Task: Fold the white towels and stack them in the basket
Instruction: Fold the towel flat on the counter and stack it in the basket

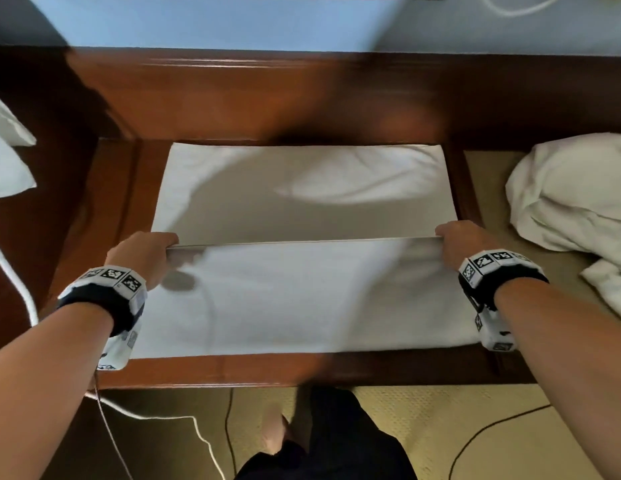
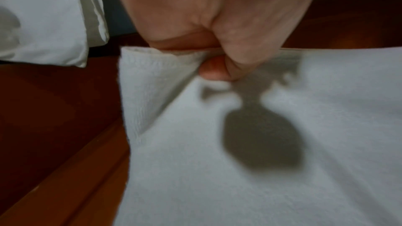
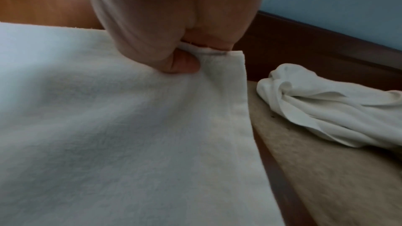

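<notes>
Both hands are closed tight on one white towel [image 1: 302, 299], each at a corner of its lifted edge. On the left hand [image 1: 142, 252] the curled fingers come over the top of the hem, and the left wrist view shows the thumb [image 2: 214, 71] pressing the cloth from the near side. Its twin, the right hand [image 1: 463, 242], does the same at the opposite corner, with its thumb [image 3: 185, 64] tucked against the fabric just beside the towel's side edge.

That towel lies spread across a reddish wooden table [image 1: 233, 370]. Its near half is raised and stretched taut between the two fists, while the far half rests flat on the wood beyond them.

Right of the towel, a crumpled heap of white cloth [image 1: 572, 195] sits on a beige surface [image 1: 492, 188], clear of the towel's edge. Left of the towel, part of a white pillow [image 1: 7, 157] shows, well apart from it. Nearer than the towel, thin cables [image 1: 198, 431] trail over beige flooring below the table edge.
</notes>
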A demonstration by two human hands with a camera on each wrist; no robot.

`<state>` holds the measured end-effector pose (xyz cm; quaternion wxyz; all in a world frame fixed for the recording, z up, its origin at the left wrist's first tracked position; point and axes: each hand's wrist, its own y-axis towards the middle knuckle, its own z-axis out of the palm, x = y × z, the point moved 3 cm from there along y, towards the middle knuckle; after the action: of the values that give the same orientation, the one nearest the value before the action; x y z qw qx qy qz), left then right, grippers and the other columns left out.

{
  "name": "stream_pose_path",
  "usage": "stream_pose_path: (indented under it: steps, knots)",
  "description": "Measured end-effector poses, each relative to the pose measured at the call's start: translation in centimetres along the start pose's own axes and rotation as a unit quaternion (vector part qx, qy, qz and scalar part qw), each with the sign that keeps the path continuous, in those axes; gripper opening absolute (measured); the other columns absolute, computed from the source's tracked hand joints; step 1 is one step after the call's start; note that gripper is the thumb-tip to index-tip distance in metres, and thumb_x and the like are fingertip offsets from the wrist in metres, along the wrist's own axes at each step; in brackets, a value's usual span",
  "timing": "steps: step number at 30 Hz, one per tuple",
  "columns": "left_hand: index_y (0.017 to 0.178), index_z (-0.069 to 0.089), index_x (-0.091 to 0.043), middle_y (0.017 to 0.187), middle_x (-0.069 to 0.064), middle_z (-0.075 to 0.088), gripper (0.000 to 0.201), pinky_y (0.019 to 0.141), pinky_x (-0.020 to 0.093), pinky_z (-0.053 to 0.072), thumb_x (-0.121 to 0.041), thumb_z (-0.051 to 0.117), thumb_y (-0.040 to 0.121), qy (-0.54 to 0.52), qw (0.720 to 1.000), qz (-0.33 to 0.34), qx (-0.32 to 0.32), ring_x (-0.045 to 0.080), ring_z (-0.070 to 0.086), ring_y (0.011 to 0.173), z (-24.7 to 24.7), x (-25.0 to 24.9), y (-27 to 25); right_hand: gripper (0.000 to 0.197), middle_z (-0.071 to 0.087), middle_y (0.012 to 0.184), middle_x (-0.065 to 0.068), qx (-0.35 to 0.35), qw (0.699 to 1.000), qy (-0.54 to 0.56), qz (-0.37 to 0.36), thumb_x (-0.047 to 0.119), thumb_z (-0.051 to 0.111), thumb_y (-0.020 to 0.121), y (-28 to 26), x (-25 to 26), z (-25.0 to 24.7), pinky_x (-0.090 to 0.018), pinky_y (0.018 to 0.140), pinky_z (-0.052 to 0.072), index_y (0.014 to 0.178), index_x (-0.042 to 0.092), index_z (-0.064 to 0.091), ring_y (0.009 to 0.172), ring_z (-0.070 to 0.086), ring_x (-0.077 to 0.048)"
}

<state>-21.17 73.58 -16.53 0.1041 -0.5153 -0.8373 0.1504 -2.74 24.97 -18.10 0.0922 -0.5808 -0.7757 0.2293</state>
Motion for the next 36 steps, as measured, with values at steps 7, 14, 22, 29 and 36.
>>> stream_pose_path:
  steps: [7, 14, 22, 29, 36]
  knots:
    - [0.107, 0.065, -0.037, 0.09, -0.001, 0.063, 0.041, 0.084, 0.044, 0.044, -0.007, 0.048, 0.084, 0.013, 0.999, -0.05, -0.011, 0.035, 0.06, 0.096, 3.3, 0.1, 3.9, 0.025, 0.063, 0.102, -0.014, -0.07, 0.997, 0.012, -0.012, 0.008, 0.047, 0.084, 3.6, 0.4, 1.5, -0.046, 0.084, 0.05, 0.098, 0.01, 0.067, 0.1, 0.058, -0.038]
    - [0.157, 0.014, -0.036, 0.168, 0.003, 0.001, 0.075, 0.117, 0.057, 0.017, -0.06, 0.046, 0.094, 0.0, 0.997, 0.075, 0.015, 0.033, 0.01, 0.152, 9.9, -4.1, -0.9, 0.057, 0.043, 0.146, -0.015, -0.165, 0.977, 0.123, -0.06, 0.038, 0.037, 0.085, -0.8, 6.5, 7.7, -0.053, 0.097, 0.04, 0.135, 0.014, 0.051, 0.125, 0.044, -0.042]
    - [0.155, -0.017, -0.041, 0.161, -0.006, -0.032, 0.082, 0.12, 0.061, -0.004, -0.079, 0.012, 0.088, -0.025, 0.996, 0.061, 0.063, 0.034, -0.021, 0.15, 17.0, -2.3, -10.2, 0.075, -0.029, 0.16, -0.002, -0.033, 0.997, 0.061, -0.04, 0.07, 0.009, 0.092, -7.8, 9.1, 15.7, -0.061, 0.117, -0.002, 0.154, 0.036, -0.011, 0.147, -0.023, -0.033]
    - [0.158, -0.003, -0.037, 0.165, -0.002, -0.023, 0.083, 0.118, 0.065, 0.0, -0.079, 0.016, 0.089, -0.017, 0.989, 0.137, 0.049, 0.036, -0.014, 0.152, 17.2, -5.6, -10.1, 0.071, 0.014, 0.163, -0.014, -0.103, 0.962, 0.094, -0.235, 0.054, 0.046, 0.089, -11.2, 21.5, 13.9, -0.067, 0.11, 0.018, 0.151, 0.022, 0.036, 0.15, 0.009, -0.039]
    - [0.157, -0.006, -0.041, 0.163, -0.006, -0.028, 0.083, 0.117, 0.067, -0.001, -0.082, 0.009, 0.087, -0.007, 0.992, 0.115, 0.051, 0.035, -0.017, 0.151, 17.7, -5.7, -10.0, 0.079, -0.006, 0.165, -0.003, -0.075, 0.974, 0.049, -0.209, 0.078, 0.028, 0.087, -8.4, 19.2, 14.5, -0.064, 0.116, 0.004, 0.155, 0.041, 0.013, 0.151, -0.009, -0.032]
